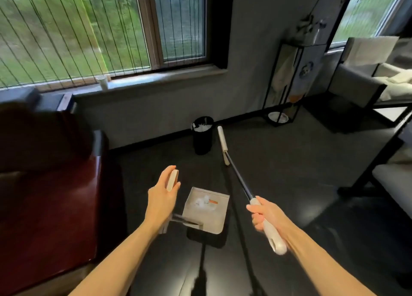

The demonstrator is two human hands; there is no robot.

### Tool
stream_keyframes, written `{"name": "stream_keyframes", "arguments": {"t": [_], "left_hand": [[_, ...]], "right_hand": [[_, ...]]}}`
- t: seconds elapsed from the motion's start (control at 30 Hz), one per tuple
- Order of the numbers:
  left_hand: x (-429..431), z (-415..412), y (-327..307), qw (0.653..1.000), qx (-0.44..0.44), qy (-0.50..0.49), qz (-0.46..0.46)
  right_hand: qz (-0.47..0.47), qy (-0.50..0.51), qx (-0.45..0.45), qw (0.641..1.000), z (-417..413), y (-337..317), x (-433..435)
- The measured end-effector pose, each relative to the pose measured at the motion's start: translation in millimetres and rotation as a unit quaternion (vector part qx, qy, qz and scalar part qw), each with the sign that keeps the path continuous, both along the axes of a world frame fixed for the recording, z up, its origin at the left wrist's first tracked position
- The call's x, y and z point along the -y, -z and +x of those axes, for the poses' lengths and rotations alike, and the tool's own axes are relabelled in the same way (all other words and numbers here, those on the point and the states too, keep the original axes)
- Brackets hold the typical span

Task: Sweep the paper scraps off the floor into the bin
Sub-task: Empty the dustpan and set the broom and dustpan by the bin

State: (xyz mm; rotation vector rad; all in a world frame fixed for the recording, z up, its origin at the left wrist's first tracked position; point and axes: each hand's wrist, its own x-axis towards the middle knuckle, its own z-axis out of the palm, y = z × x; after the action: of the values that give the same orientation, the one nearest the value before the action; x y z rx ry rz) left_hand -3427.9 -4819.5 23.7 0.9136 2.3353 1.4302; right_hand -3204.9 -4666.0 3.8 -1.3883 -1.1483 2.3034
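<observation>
My left hand (162, 195) grips the white top of the dustpan handle (172, 180). Below it the grey dustpan (214, 219) is held above the dark floor, with white paper scraps (204, 202) and an orange bit lying in its pan. My right hand (263, 215) is closed around the white grip of the broom (239, 179). The broom's dark shaft runs up and away to its white head (223, 145), which hangs just right of the black bin (202, 135). The bin stands by the wall under the window and has white paper in it.
A dark red armchair (44, 195) fills the left side, close to my left arm. A black metal stand (287, 81) is in the far corner. A grey sofa (361, 83) and a black-framed table (383, 168) stand on the right. Dark floor (289, 161) lies between.
</observation>
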Motion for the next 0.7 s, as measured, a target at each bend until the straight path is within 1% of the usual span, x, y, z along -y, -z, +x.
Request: {"name": "stream_keyframes", "arguments": {"t": [0.1, 0.27, 0.47, 0.6, 0.7], "left_hand": [[-67.3, -53.6, -10.3, 1.000, -0.017, -0.004, 0.020], [-181.5, -140.3, -27.8, 0.995, -0.089, -0.035, 0.032], [-305.6, -223.8, -60.1, 0.984, -0.170, -0.019, 0.050], [-380.0, -278.7, -75.4, 0.974, -0.225, 0.012, 0.024], [-434.5, -324.8, -64.3, 0.956, -0.284, 0.069, -0.005]], "right_hand": [[-0.001, 0.020, -0.006, 1.000, -38.5, 3.4, -72.0], [-0.009, 0.004, -0.013, 1.000, -104.8, 10.3, -192.8], [-0.001, -0.004, 0.001, 1.000, -168.9, 2.2, -306.4], [-0.003, 0.000, 0.006, 1.000, -206.3, 0.0, -355.8], [-0.003, 0.000, 0.012, 1.000, -234.5, 3.2, -385.5]]}}
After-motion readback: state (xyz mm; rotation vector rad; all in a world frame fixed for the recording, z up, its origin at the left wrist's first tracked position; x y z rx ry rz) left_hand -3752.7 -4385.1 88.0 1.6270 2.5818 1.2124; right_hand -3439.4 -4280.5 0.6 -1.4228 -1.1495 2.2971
